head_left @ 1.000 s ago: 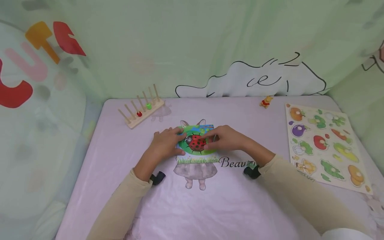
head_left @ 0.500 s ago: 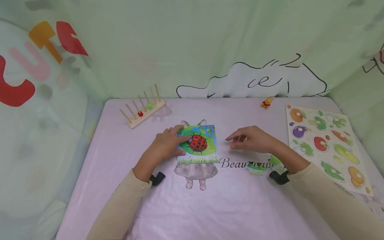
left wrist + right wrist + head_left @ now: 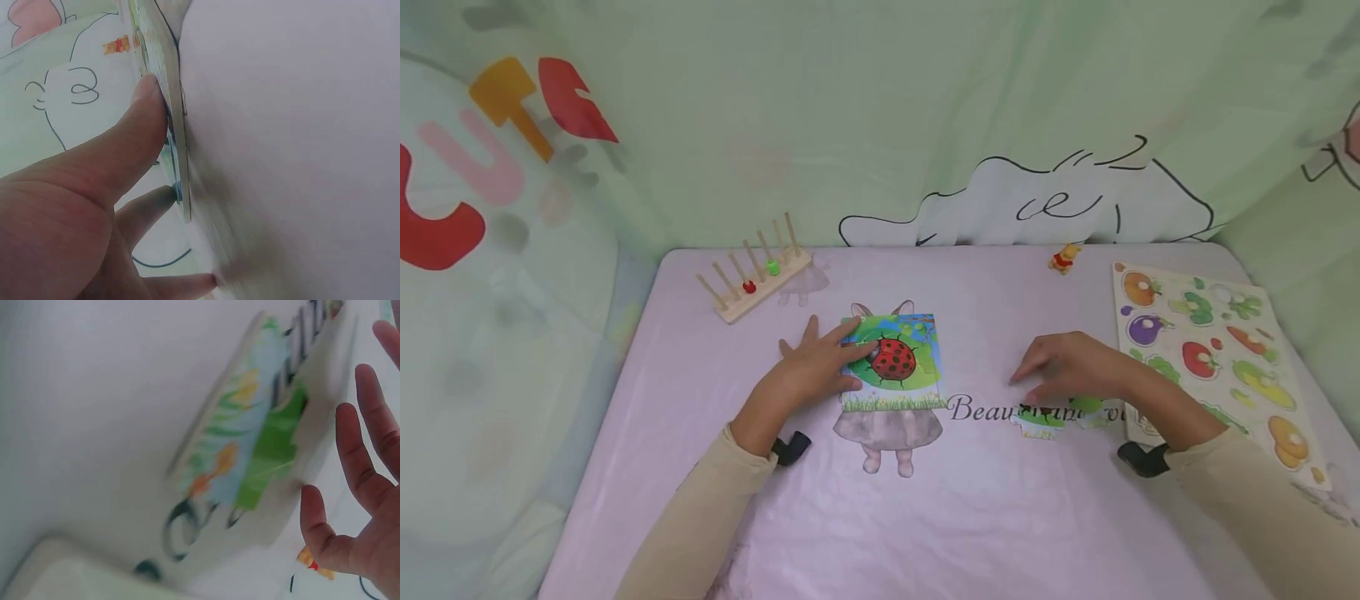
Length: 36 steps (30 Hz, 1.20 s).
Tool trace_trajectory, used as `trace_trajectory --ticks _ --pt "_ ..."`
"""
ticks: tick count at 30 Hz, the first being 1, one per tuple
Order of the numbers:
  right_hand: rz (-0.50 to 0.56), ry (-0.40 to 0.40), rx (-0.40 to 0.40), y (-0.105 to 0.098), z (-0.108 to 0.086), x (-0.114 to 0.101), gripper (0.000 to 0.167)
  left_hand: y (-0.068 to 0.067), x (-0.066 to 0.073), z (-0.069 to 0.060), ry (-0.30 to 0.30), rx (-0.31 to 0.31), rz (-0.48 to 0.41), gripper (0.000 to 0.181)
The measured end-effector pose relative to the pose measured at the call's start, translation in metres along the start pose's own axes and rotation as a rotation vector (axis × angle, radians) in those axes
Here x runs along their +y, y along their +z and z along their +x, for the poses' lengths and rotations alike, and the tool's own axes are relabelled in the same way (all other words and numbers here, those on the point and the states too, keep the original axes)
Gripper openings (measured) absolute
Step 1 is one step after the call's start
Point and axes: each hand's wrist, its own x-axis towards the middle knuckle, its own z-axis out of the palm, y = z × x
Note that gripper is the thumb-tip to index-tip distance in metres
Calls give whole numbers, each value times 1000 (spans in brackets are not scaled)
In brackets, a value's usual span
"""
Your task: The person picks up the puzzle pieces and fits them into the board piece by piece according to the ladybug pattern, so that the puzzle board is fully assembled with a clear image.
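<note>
A square ladybug jigsaw puzzle [image 3: 925, 379] lies on the table in the head view, its picture mostly filled. My left hand [image 3: 816, 363] rests at its left side with spread fingers, some on the picture. In the left wrist view, the thumb and a finger touch the board [image 3: 179, 134], seen edge-on. My right hand [image 3: 1086, 365] hovers to the right, fingers slightly bent and holding nothing. Below it lie a loose puzzle piece [image 3: 1039, 425] with grass and flowers and a green puzzle piece [image 3: 1088, 410]. The right wrist view shows the flowered piece near parted fingers [image 3: 356, 447].
A wooden peg rack [image 3: 763, 286] with a red and a green bead stands at the back left. Near the back edge sits a small bear figurine [image 3: 1064, 258]. A board of vegetable pictures [image 3: 1172, 333] lies at the right, partly behind my right forearm.
My right hand has left the ladybug puzzle and moved right, above the loose pieces. My left hand stays at the puzzle, its fingers now more spread.
</note>
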Motion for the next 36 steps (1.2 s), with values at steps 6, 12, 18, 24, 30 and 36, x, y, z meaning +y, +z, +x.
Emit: trace_trajectory --ticks 6,12,18,24,30,36 --pt "-7 -6 -36 2 -6 8 28 2 -3 2 4 -4 13 68" --pt "-19 31 -72 5 -7 11 28 1 -3 2 4 -3 11 69" --pt "-17 22 -93 6 -9 16 34 1 -3 2 5 -2 2 68" --pt "-18 -28 -110 6 -10 22 38 1 -3 1 11 -4 0 68" --pt "-23 -8 -113 4 -7 23 32 -2 -1 1 8 -18 13 69" --pt "-26 -46 -117 2 -5 25 25 -2 -1 1 2 -23 21 69"
